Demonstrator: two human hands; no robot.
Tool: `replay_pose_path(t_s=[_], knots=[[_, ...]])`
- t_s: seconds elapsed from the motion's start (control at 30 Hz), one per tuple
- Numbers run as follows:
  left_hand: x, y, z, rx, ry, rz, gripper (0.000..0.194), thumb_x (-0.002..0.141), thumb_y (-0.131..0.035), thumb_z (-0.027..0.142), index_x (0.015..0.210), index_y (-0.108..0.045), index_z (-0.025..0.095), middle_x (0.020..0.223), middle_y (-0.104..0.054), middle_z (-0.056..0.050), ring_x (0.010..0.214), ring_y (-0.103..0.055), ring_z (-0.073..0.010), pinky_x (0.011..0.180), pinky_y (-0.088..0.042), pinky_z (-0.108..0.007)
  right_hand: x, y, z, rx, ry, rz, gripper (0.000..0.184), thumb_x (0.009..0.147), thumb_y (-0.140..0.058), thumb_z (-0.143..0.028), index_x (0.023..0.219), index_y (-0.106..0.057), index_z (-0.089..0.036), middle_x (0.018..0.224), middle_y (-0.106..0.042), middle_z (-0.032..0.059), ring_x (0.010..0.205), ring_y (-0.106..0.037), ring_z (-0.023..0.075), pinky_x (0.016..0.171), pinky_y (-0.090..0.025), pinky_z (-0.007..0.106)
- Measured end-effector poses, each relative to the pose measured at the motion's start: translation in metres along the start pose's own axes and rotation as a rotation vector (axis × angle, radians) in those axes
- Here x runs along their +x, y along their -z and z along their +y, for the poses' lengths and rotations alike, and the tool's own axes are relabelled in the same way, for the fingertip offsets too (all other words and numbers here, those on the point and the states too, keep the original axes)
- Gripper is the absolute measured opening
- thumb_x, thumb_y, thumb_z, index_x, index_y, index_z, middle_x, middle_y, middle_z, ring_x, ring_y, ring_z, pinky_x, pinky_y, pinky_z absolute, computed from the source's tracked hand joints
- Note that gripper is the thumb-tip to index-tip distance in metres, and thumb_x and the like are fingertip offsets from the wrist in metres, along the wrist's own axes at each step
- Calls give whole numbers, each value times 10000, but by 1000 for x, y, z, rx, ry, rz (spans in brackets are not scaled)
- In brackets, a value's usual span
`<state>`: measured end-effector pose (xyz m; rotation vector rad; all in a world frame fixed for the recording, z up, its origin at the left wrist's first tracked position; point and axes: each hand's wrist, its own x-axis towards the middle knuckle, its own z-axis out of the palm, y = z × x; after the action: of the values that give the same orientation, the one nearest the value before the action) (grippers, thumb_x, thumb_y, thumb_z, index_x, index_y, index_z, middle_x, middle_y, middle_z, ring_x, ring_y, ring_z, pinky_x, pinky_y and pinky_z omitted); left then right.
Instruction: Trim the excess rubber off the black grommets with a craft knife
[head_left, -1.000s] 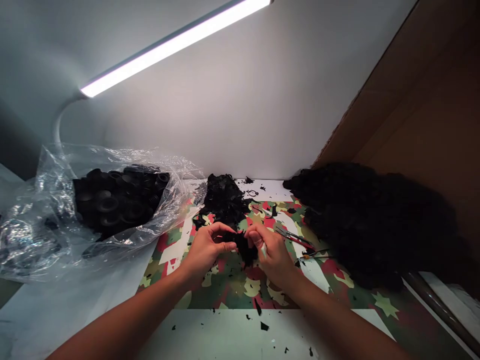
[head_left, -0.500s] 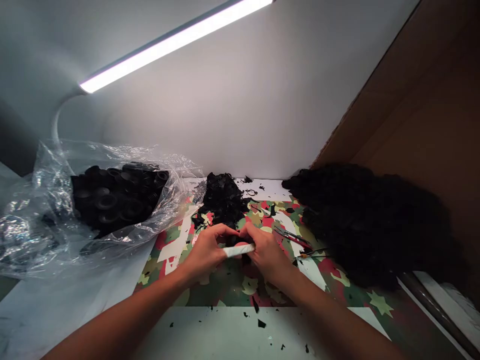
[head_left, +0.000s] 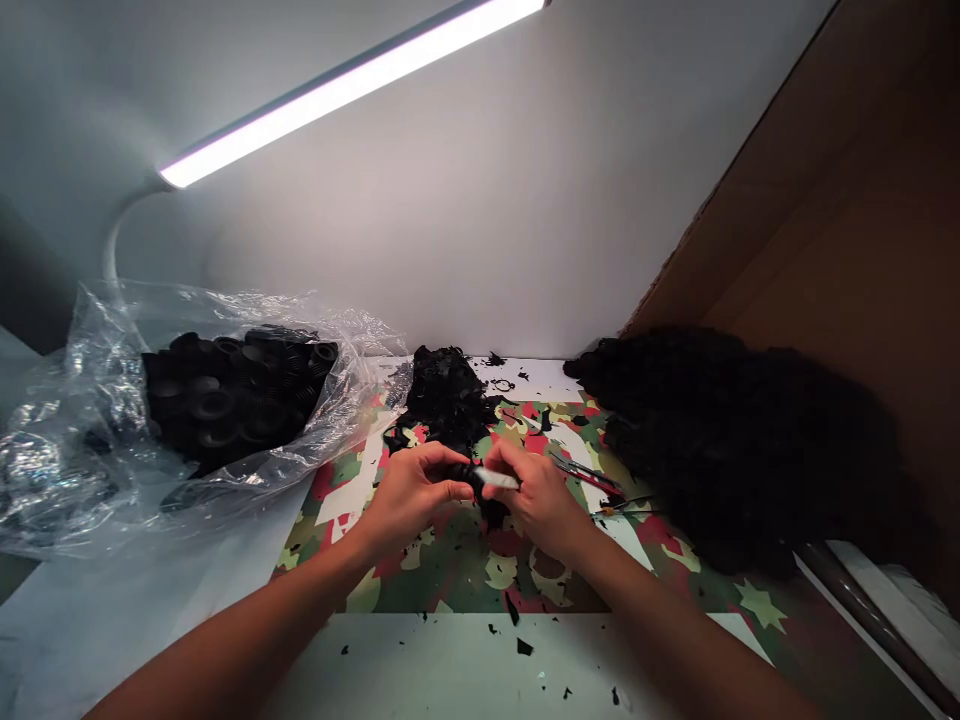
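Observation:
My left hand (head_left: 420,490) is closed, its thumb and fingers pinching a small black rubber piece (head_left: 474,478) from the left side. My right hand (head_left: 536,495) is closed just to the right, its bent fingers around a slim white object (head_left: 496,479). The white object's left end meets the black piece; whether it is a tool handle or a wrapping on a finger, I cannot tell. Behind my hands lies a heap of black rubber scraps (head_left: 446,395). Tweezers or small cutters with red handles (head_left: 600,484) lie right of my right hand.
A clear plastic bag (head_left: 360,370) at left holds many black round ribbed rubber parts (head_left: 217,405). To the right, a large black pile (head_left: 742,440) rests by a cardboard panel (head_left: 847,200). A patterned sheet (head_left: 450,590) with loose scraps covers the table under a lamp (head_left: 345,95).
The white object has moved away from my left thumb and up against the black piece, with my right hand. My left thumb now shows pressed along the black piece.

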<state>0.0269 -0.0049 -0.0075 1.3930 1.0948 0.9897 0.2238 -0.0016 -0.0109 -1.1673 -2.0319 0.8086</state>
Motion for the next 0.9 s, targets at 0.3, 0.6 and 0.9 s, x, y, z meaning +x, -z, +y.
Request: replay_pose_path(t_s=[0.3,0.6,0.9], knots=[[-4,-3,-1,314,-221,-20,101,743,-737,200,821,-797,225,753,-709,-27,694,-610,-175,637,-440,-250,0,-5,5,-477,323,-86,177,945,-474,-158,780,-508,-211,672,-547,-14,578,-394,151,584,-254,275],[-4,-3,-8,140,21,-101,92,689,-650,96,684,-703,170,560,-592,34,497,-481,-106,484,-341,-208,0,-3,1,-598,611,-30,306,969,-442,-175,669,-495,-206,593,-457,-19,533,-303,141,574,-193,313],[-3,1,0,28,-34,-138,50,654,-743,115,651,-719,158,621,-647,-1,578,-549,-125,524,-396,-216,-1,-12,-2,-233,405,-19,391,1049,-297,-289,666,-348,-229,574,-408,-38,504,-305,126,542,-239,275]])
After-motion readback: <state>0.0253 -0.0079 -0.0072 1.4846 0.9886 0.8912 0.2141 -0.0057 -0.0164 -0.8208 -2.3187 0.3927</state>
